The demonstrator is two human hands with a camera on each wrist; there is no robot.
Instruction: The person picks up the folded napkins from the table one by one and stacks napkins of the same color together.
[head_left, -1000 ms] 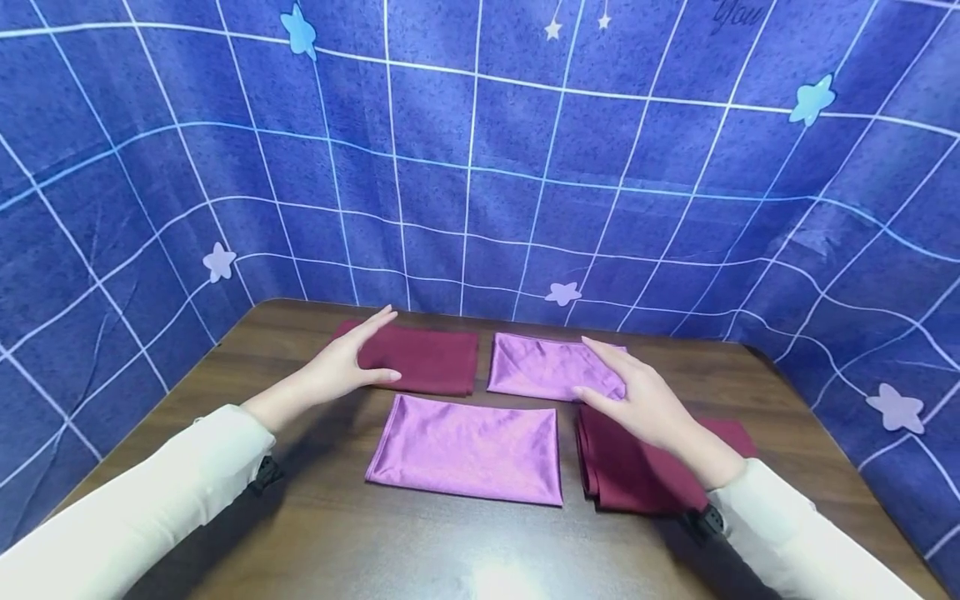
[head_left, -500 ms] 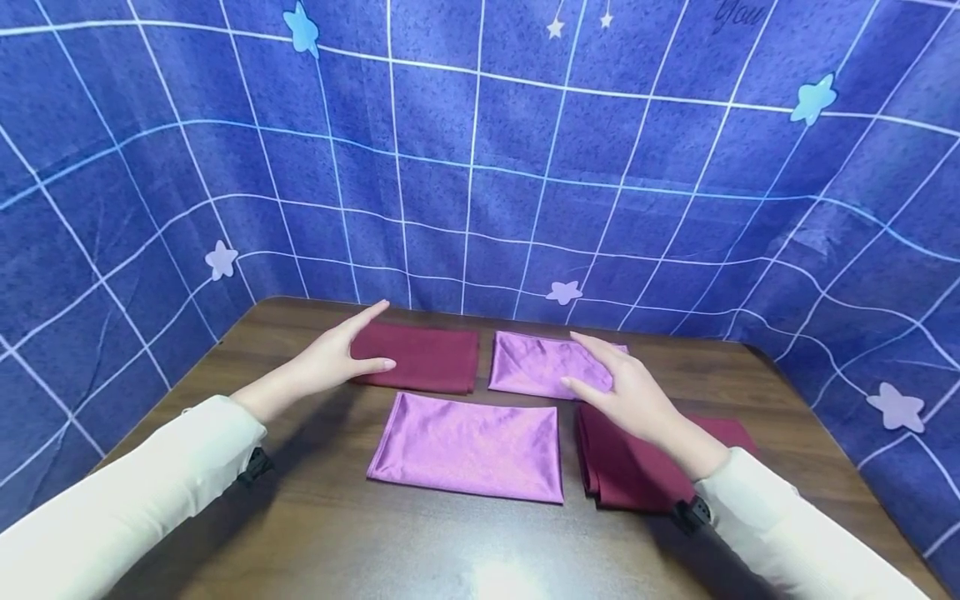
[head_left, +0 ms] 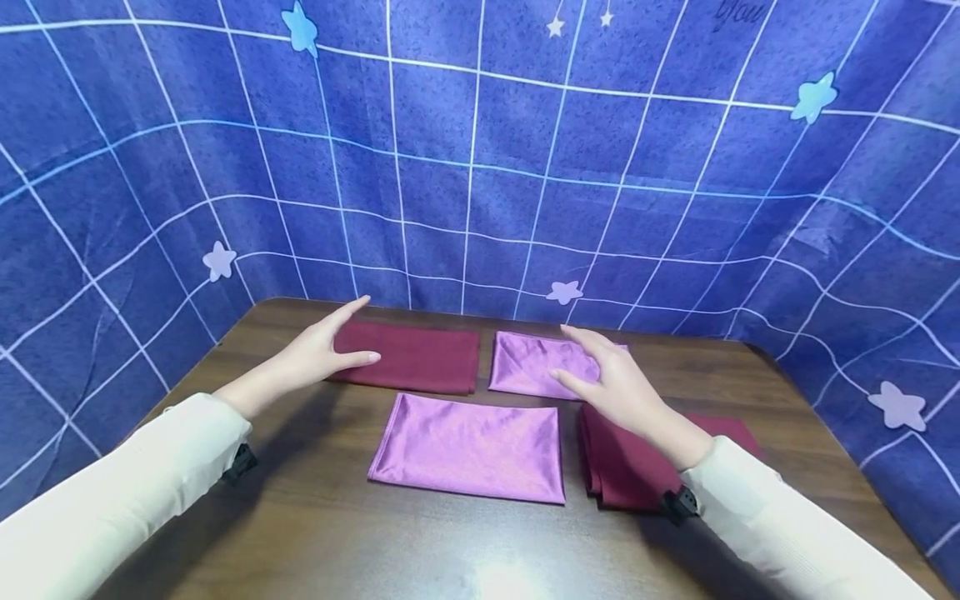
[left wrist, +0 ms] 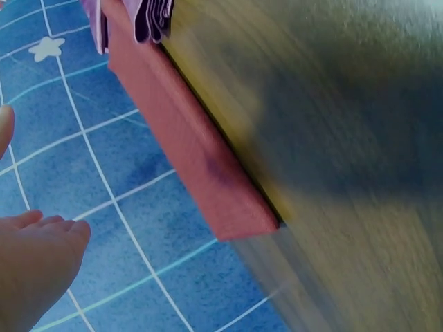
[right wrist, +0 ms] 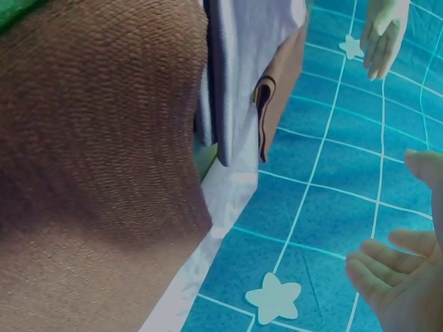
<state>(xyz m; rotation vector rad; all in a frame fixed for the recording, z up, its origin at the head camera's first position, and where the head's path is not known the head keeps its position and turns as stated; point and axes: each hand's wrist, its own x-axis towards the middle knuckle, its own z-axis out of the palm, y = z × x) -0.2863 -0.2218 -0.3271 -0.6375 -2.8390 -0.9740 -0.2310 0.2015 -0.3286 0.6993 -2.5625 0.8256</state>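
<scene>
My left hand (head_left: 307,358) hovers beside the left end of a folded maroon cloth (head_left: 427,358) at the back left, thumb and fingers spread, nothing in it. Over the folded, shiny purple cloth (head_left: 521,367) at the back, my right hand (head_left: 618,387) is likewise spread and holds nothing; it covers that cloth's right part. A second purple cloth (head_left: 472,450) lies flat in the middle, nearer me. Under my right wrist is another maroon cloth (head_left: 630,471), partly hidden, its fold edges showing at the left. In the right wrist view my right hand (right wrist: 408,283) has relaxed fingers.
The cloths lie on a dark wooden table (head_left: 420,550) with rounded back corners. Behind it and at both sides hangs a blue curtain (head_left: 510,208) with white grid lines and stars. Each white sleeve has a black strap device (head_left: 681,504) at the wrist.
Both hands have drifted left and slightly away from me, the left one uncovering more of the back maroon cloth. The cloths have stayed in place.
</scene>
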